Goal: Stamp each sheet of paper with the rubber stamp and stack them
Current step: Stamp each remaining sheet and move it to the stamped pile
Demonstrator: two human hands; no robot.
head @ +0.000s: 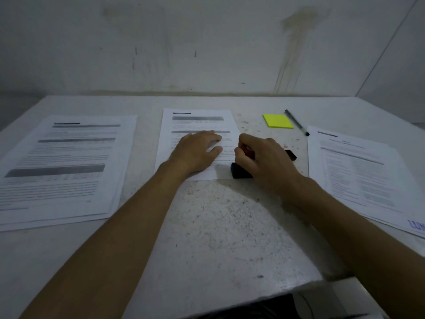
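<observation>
One thin sheet (197, 125) (light, slides easily) lies mid-counter under the flat left hand (197, 150). The right hand (259, 157) curls around the hard rubber stamp (239, 170), best held by its top, at the sheet's near right corner.

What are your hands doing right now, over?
Left hand flat on middle sheet, holding it down. Right hand grips stamp at sheet's bottom right corner. Nothing in the way; pen and sticky notes sit aside.

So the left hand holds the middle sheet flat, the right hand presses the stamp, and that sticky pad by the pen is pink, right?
Not quite: the head view shows the sticky pad is yellow, not pink. The rest holds: left hand flat on the middle sheet, right hand on the stamp, pen beside the pad.
</observation>
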